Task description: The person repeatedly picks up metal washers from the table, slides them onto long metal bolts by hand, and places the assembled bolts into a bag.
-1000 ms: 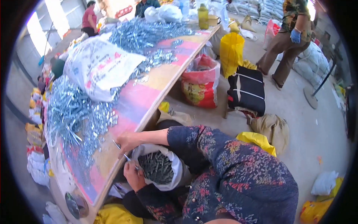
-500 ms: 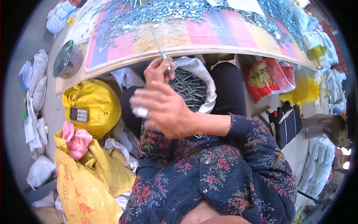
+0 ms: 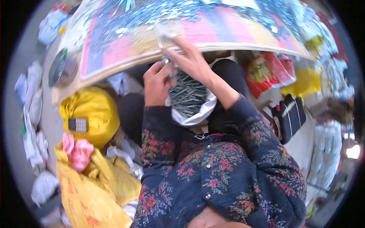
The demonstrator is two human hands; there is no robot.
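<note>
My left hand is closed round the lower end of a thin silver metal rod, which points up over the edge of the table. At that end a small shiny metal piece shows between thumb and fingers, too blurred to name. Close beside the rod is my right hand, its fingers apart and somewhat smeared, one fingertip stretched toward the table and another touching or nearly touching the rod. Below both hands a white bag full of dark screws stands open between my knees.
The table has a striped cover, with many small metal washers spread on it. A metal bowl sits at its left corner. A yellow bundle bearing a phone lies left; a red bag lies right.
My right hand has swung from in front of my left wrist up and right, to beside the rod. My left hand still grips the rod, slightly lower; the view has shifted a little.
</note>
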